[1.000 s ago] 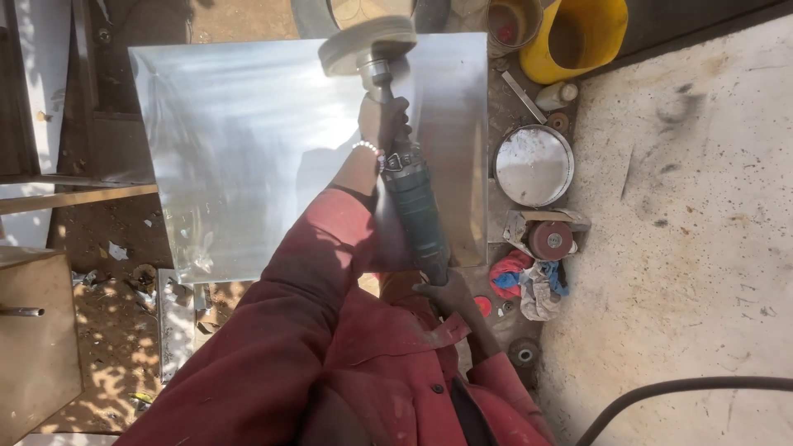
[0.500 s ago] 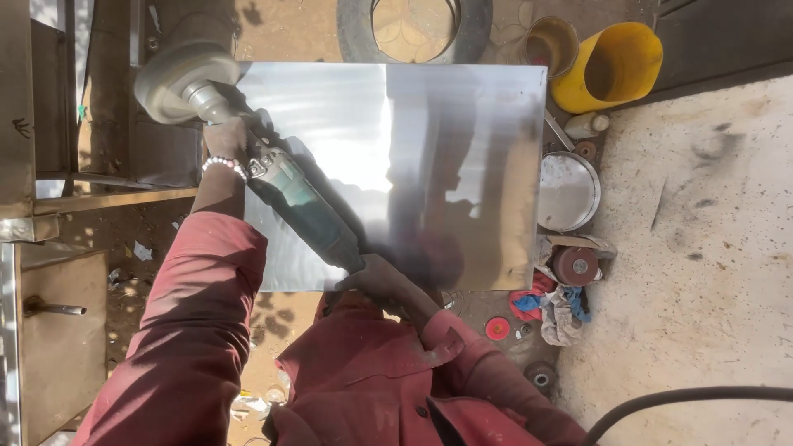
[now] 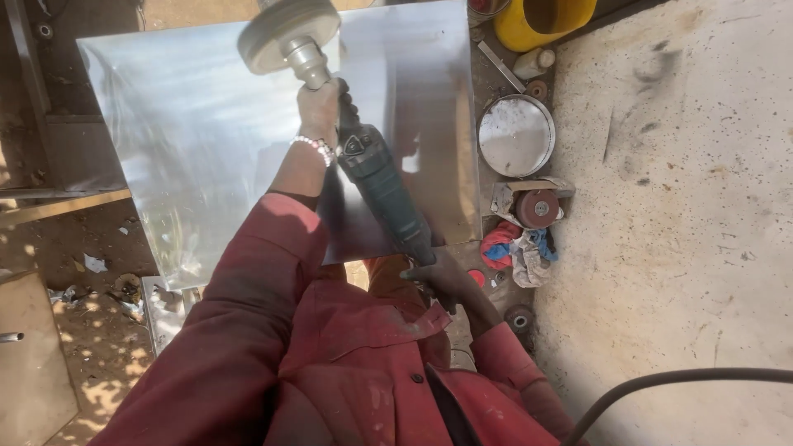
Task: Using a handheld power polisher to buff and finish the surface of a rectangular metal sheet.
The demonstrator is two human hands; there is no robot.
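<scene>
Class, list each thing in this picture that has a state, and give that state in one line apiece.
Polisher: held in both hands, wheel on the sheet.
Left hand: gripping the polisher's front.
Right hand: gripping its rear.
Steel sheet: lying flat, shiny.
Bucket: upright, open.
Round lid: lying flat on the ground.

No packages, signs or screens — just bare metal, tools.

A single head-worn camera looks steeply down from above the person's chest, facing forward over the red sleeves [image 3: 248, 330]. It sits close: the metal sheet [image 3: 190, 132] fills the upper left of the frame, and the concrete floor [image 3: 686, 206] fills the right (no second view exists to share any part of the scene).
</scene>
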